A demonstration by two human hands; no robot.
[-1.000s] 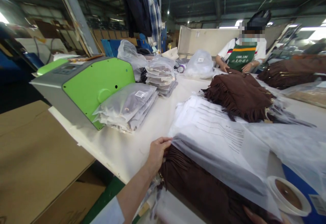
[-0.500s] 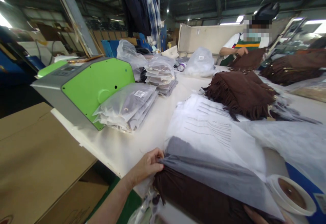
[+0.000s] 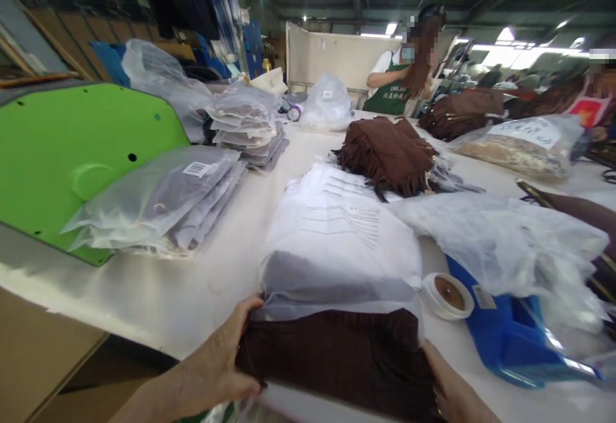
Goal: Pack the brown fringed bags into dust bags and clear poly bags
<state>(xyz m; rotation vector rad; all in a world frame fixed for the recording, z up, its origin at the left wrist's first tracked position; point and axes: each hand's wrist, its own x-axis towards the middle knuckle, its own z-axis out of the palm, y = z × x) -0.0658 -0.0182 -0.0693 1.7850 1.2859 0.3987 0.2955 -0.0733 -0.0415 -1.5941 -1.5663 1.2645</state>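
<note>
A dark brown, suede-like piece (image 3: 332,359) lies at the table's front edge, its far part inside a frosted plastic bag (image 3: 337,288). My left hand (image 3: 233,352) grips its left side, fingers on top near the bag's mouth and thumb below. At its right side my right hand (image 3: 455,384) is closed around the edge, the fingertips partly hidden. Printed lines run across the white plastic bags (image 3: 337,217) stacked beyond. Farther back sits a pile of brown fringed pieces (image 3: 389,153).
To the left stand a green-sided machine (image 3: 58,153) and filled, barcoded bags (image 3: 168,185). At right are a tape roll (image 3: 447,296), a blue tape dispenser (image 3: 510,339) and crumpled clear plastic (image 3: 505,237). A co-worker (image 3: 397,86) across the table holds a brown piece.
The view has swung right. The brown piece now lies squarer before me, more of it covered by the bag. My left hand has shifted from the bag's edge to the piece's side.
</note>
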